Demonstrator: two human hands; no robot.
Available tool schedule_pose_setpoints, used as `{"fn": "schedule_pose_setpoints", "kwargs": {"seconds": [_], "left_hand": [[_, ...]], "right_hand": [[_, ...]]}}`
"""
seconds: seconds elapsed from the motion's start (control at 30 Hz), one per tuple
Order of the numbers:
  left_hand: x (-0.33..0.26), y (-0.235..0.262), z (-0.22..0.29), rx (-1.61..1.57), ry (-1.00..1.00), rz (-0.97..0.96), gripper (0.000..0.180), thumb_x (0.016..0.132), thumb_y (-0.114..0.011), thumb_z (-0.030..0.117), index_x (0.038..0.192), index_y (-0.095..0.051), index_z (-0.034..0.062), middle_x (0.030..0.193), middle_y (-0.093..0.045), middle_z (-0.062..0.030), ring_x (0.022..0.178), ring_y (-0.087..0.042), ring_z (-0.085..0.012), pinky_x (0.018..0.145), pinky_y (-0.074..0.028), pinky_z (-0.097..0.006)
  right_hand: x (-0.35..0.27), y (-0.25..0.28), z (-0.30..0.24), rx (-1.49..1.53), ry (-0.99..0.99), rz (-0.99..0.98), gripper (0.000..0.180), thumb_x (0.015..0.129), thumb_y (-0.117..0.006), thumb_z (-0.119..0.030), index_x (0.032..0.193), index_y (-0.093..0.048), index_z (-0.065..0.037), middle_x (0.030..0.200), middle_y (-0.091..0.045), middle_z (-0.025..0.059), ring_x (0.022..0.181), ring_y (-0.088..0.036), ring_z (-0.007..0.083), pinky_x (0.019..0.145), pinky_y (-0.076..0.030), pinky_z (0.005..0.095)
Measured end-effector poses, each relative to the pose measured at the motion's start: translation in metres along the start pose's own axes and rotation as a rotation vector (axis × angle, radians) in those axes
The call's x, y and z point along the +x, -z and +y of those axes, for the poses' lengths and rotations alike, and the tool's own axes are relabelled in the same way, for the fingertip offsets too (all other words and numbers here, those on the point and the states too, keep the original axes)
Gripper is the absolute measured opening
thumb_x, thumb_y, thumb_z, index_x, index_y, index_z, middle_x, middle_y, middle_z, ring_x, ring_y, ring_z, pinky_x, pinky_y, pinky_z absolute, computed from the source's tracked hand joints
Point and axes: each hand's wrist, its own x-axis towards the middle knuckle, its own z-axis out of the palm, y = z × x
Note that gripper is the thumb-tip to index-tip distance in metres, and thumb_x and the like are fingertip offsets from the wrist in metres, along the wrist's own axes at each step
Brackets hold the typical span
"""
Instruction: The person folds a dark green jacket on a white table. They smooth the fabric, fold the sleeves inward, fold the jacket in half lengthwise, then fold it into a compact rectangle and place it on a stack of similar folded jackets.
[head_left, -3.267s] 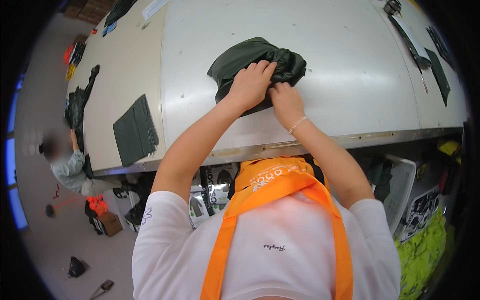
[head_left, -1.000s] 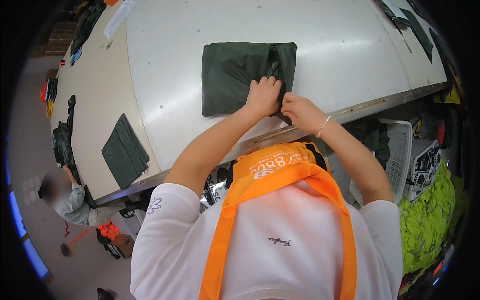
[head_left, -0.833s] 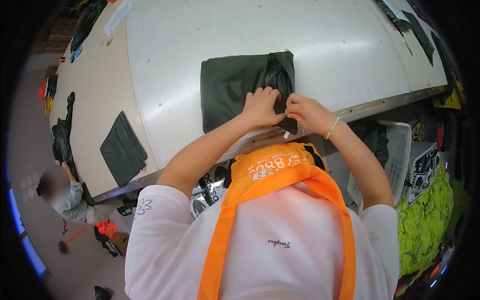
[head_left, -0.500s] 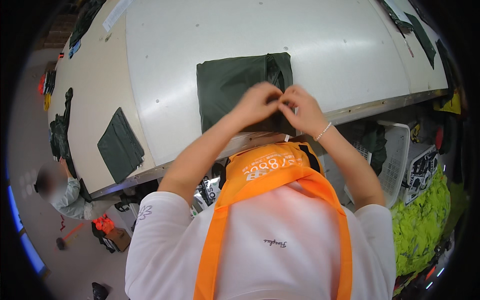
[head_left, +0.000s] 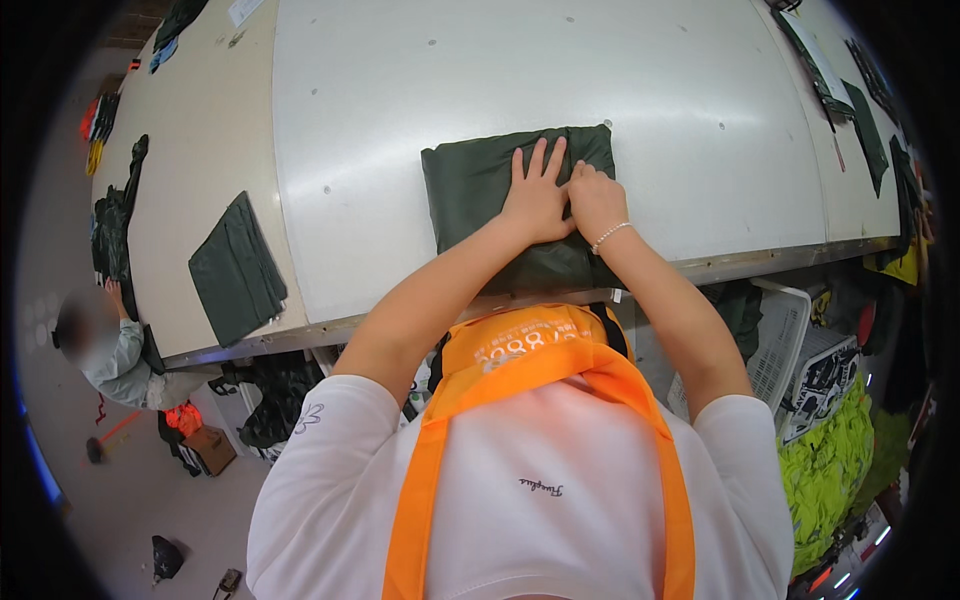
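Observation:
A dark green folded garment (head_left: 465, 180) of smooth, slightly shiny cloth lies on the table in front of me, close to the near edge. My left hand (head_left: 537, 198) rests on it with the fingers spread, pointing away from me. Right beside it, on the garment's right part, my right hand (head_left: 598, 205) is closed, its fingers curled down against the cloth. Its fingertips are hidden, so what they grip cannot be made out. The two hands touch or nearly touch at the thumbs.
The pale table (head_left: 370, 130) has a metal near edge. A stack of folded green cloth (head_left: 238, 270) lies to the left. A person (head_left: 120, 340) works at the far left. At right, below the table, stand a white basket (head_left: 783, 335) and a yellow-green pile (head_left: 825, 465).
My hands, earlier raised and pinching together over the garment, have come down onto it. The left has spread out flat; the right has curled closed. The whole view has shifted slightly.

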Motion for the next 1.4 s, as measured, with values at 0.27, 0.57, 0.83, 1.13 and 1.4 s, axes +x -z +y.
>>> {"fn": "schedule_pose_setpoints", "kwargs": {"seconds": [0.27,0.57,0.83,1.13,1.4], "left_hand": [[0.019,-0.009,-0.046,0.014,0.020,0.178,0.074,0.090,-0.043,0.052,0.143,-0.027,0.0033,0.147,-0.027,-0.0182,0.136,-0.024,-0.0350,0.110,-0.017,-0.053],[0.033,-0.004,-0.054,-0.378,0.156,0.169,0.059,0.091,-0.045,0.043,0.135,-0.040,0.0038,0.133,-0.045,-0.0148,0.125,-0.039,-0.0300,0.103,-0.026,-0.048],[0.082,-0.002,-0.060,-0.416,0.472,-0.027,0.028,0.089,-0.049,0.030,0.100,-0.069,0.0136,0.102,-0.064,-0.0072,0.100,-0.057,-0.0258,0.085,-0.039,-0.044],[0.103,-0.005,-0.068,-0.511,0.635,-0.168,0.027,0.085,-0.055,0.037,0.092,-0.071,0.0156,0.096,-0.069,-0.0041,0.096,-0.062,-0.0232,0.085,-0.041,-0.044],[0.109,-0.008,-0.071,-0.492,0.676,-0.152,0.033,0.084,-0.056,0.043,0.094,-0.070,0.0148,0.097,-0.068,-0.0046,0.097,-0.062,-0.0233,0.086,-0.043,-0.041]], "right_hand": [[0.020,-0.021,0.019,0.449,0.162,0.181,0.029,0.079,-0.057,-0.002,0.107,-0.055,0.005,0.099,-0.057,0.0190,0.090,-0.057,0.0337,0.080,-0.047,0.0398],[0.088,0.021,0.038,0.980,-0.270,-0.372,0.035,0.085,-0.054,-0.003,0.120,-0.050,0.000,0.067,-0.063,0.0136,0.058,-0.064,0.0212,0.057,-0.054,0.0320],[0.105,0.004,0.048,1.195,-0.483,-0.379,0.014,0.089,-0.058,-0.014,0.095,-0.063,-0.002,0.061,-0.061,0.0089,0.046,-0.059,0.0131,0.042,-0.048,0.0229],[0.084,-0.004,0.044,1.187,-0.319,-0.243,0.010,0.088,-0.058,-0.011,0.090,-0.063,-0.003,0.059,-0.059,0.0033,0.045,-0.053,0.0080,0.041,-0.041,0.0230],[0.013,-0.002,0.046,0.882,-0.111,0.076,0.009,0.086,-0.061,-0.009,0.094,-0.063,-0.006,0.059,-0.059,0.0066,0.050,-0.054,0.0138,0.051,-0.045,0.0277]]}}
